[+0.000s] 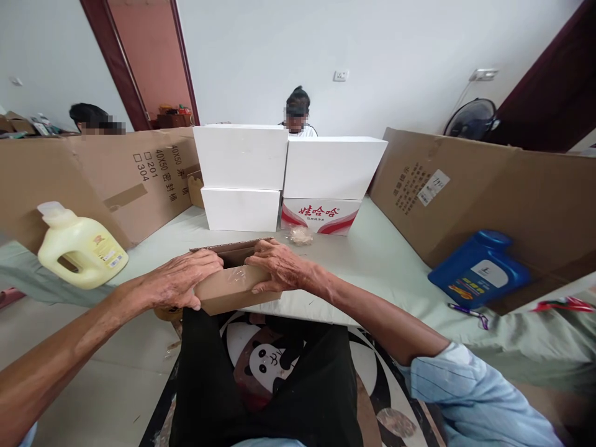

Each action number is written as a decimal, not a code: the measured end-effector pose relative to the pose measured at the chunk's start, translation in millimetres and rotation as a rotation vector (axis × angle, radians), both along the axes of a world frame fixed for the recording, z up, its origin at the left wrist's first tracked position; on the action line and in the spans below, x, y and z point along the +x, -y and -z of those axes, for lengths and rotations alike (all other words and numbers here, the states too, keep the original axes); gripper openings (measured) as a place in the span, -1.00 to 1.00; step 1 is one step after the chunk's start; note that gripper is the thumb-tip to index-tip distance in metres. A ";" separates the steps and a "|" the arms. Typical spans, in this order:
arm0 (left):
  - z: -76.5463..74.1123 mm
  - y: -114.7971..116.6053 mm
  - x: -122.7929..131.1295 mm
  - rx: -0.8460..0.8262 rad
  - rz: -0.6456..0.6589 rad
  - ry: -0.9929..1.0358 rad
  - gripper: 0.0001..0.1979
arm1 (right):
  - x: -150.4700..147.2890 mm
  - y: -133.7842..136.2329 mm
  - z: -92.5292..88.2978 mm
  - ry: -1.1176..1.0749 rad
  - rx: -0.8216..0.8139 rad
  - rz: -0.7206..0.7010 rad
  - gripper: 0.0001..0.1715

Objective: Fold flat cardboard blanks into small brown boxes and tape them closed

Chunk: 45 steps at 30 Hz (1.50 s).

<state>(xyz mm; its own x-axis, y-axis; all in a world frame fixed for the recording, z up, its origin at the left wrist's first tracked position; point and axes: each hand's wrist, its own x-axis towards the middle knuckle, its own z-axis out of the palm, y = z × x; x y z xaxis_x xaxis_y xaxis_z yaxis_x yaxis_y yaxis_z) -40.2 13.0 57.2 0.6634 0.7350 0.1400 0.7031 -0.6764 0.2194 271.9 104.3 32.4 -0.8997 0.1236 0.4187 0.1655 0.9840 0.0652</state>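
A small brown cardboard box (237, 288) sits at the table's near edge, tilted a little toward me. Clear tape shows on its near flap, and a dark gap lies behind that flap. My left hand (189, 278) grips the box's left end, thumb low on the near side and fingers over the top. Across the right end, my right hand (279, 264) is wrapped with its fingers reaching over the top edge and its thumb on the front. A crumpled clump of clear tape (300, 234) lies just beyond my right hand.
White boxes (242, 158) and a red-and-white printed carton (321, 216) stand stacked at the back. Large cardboard sheets (153, 167) flank the table. A pale yellow jug (81, 245) stands left; a blue bottle (479, 270) and a purple pen (468, 313) lie right. Two people sit beyond.
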 end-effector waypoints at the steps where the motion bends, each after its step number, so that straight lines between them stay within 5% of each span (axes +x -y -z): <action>1: -1.2 -0.8 0.5 -0.003 0.000 -0.016 -0.45 | -2.5 -1.3 1.1 0.013 0.019 -0.009 -0.37; 7: -1.1 1.7 -0.3 0.032 0.016 -0.045 -0.44 | 0.8 -3.4 6.0 -0.014 0.087 0.005 -0.23; 16: 0.2 4.8 -12.3 0.072 -0.024 -0.041 -0.26 | 23.7 -9.0 9.0 -0.268 -0.114 0.108 -0.08; 20: 2.6 3.5 -21.5 0.126 -0.050 -0.016 -0.42 | 28.2 -12.4 22.8 -0.381 -0.160 0.141 -0.11; 27: 39.1 -4.9 -34.5 0.300 -0.236 0.304 -0.58 | 28.8 -11.5 45.7 -0.595 -0.243 0.257 -0.16; 35: 62.9 -18.6 -31.4 0.076 -0.349 0.630 -0.39 | 23.0 -6.9 48.3 -0.752 -0.281 0.264 -0.22; 41: 74.5 -26.3 -20.9 0.338 -0.451 0.706 -0.38 | 28.0 -7.9 41.9 -0.788 -0.422 0.292 -0.22; 45: 84.3 -28.6 -11.7 0.417 -0.570 0.727 -0.40 | 33.2 -9.4 54.9 -0.805 -0.640 0.308 -0.15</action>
